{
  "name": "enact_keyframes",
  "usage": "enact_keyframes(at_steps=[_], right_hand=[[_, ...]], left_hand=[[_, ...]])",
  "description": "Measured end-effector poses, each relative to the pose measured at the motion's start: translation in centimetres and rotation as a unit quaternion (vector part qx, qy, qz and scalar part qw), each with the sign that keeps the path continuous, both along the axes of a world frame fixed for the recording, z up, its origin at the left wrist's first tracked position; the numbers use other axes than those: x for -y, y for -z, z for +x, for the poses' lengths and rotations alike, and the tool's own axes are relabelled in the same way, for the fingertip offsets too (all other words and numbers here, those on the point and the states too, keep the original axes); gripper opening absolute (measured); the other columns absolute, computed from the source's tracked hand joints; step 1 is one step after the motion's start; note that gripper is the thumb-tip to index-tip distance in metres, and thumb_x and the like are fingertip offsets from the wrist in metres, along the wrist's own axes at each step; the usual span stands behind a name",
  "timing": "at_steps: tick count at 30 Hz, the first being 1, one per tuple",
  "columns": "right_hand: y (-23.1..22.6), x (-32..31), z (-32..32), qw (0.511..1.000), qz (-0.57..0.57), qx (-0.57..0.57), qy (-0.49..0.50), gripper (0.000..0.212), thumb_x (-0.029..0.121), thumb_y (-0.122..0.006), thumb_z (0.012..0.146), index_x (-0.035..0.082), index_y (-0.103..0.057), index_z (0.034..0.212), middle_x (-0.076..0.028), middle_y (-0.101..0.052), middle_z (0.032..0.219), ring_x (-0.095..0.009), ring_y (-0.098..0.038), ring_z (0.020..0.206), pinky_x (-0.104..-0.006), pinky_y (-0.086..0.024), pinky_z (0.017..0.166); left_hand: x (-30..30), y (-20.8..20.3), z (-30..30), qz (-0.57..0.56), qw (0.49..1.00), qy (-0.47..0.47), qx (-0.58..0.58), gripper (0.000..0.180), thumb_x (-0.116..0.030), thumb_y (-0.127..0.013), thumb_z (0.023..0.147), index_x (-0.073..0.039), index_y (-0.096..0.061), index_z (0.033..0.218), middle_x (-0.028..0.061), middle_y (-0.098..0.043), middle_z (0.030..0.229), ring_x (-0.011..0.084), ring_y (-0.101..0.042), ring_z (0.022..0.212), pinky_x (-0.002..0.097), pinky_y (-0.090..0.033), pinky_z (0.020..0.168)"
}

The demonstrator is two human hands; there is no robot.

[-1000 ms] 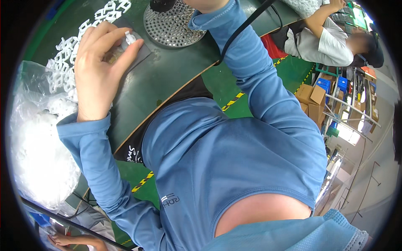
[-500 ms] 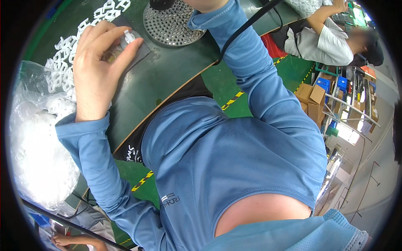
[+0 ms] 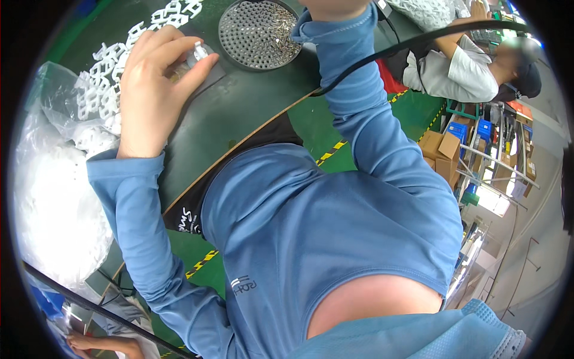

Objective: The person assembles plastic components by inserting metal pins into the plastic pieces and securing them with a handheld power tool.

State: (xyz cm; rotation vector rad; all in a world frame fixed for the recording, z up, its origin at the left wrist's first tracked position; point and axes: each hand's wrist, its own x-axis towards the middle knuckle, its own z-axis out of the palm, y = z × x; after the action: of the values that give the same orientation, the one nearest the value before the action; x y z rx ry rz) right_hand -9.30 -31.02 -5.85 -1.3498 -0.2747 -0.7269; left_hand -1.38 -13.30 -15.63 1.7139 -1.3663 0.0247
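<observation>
the left hand (image 3: 152, 90) rests on the dark green table (image 3: 251, 119) with its fingers bent, and the thumb and first fingers pinch a small white plastic piece (image 3: 197, 51) right at the fingertips. the piece sits just above the table top, close to the left edge of a round metal tray (image 3: 230, 33) full of little holes, with small shiny screws (image 3: 278, 27) piled on its right side. just beside the hand, on its left, more white plastic pieces (image 3: 98, 90) lie spread out in a bunch – they run up toward the top of the picture too. next to them, at the left rim, is a big clear plastic bag (image 3: 54, 197) stuffed with white bits. the right hand (image 3: 332, 7) is up at the very top edge and mostly cut off, so i cannot tell if it is closed or loose. its blue sleeve (image 3: 371, 119) reaches up to it, and a black cable (image 3: 418, 39) crosses over the sleeve. far off on the right, another person (image 3: 460, 72) in a white shirt leans over the same table – well apart from both hands.
</observation>
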Motion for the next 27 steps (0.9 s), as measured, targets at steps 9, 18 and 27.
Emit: enact_keyframes(at_steps=[9,18,27], right_hand=[[1.2,-1.6,1.9,0.963,-0.013,0.075,-0.259,0.067,0.06,-0.052,0.1,-0.002,-0.048,0.123,-0.018,-0.058,0.072,-0.023,-0.055,0.052,-0.0334,-0.047,0.049],[0.8,-4.1,0.2,0.993,0.016,-0.055,-0.1,0.046,0.024,-0.072,0.095,-0.009,-0.049,0.118,-0.014,-0.059,0.073,-0.014,-0.055,0.053,-0.0254,-0.046,0.049],[1.3,-3.7,0.3,0.998,-0.054,-0.023,-0.032,0.046,0.022,-0.076,0.089,-0.008,-0.054,0.116,-0.013,-0.061,0.077,-0.012,-0.056,0.056,-0.0255,-0.048,0.053]], left_hand=[[-0.2,0.0,0.2,0.001,1.0,-0.01,0.02,0.023,-0.015,-0.083,0.078,0.001,-0.07,0.088,0.0068,-0.06,0.082,0.0266,-0.056,0.079,0.0381,-0.047,0.071],[-0.3,0.8,0.5,-0.003,1.0,-0.008,0.025,0.032,-0.016,-0.085,0.081,0.006,-0.063,0.089,0.0135,-0.061,0.091,0.0297,-0.059,0.082,0.0373,-0.049,0.074],[-0.2,0.9,0.7,-0.014,0.999,-0.001,0.042,0.033,-0.015,-0.085,0.081,0.006,-0.066,0.098,0.0132,-0.063,0.094,0.0287,-0.06,0.084,0.0362,-0.05,0.075]])
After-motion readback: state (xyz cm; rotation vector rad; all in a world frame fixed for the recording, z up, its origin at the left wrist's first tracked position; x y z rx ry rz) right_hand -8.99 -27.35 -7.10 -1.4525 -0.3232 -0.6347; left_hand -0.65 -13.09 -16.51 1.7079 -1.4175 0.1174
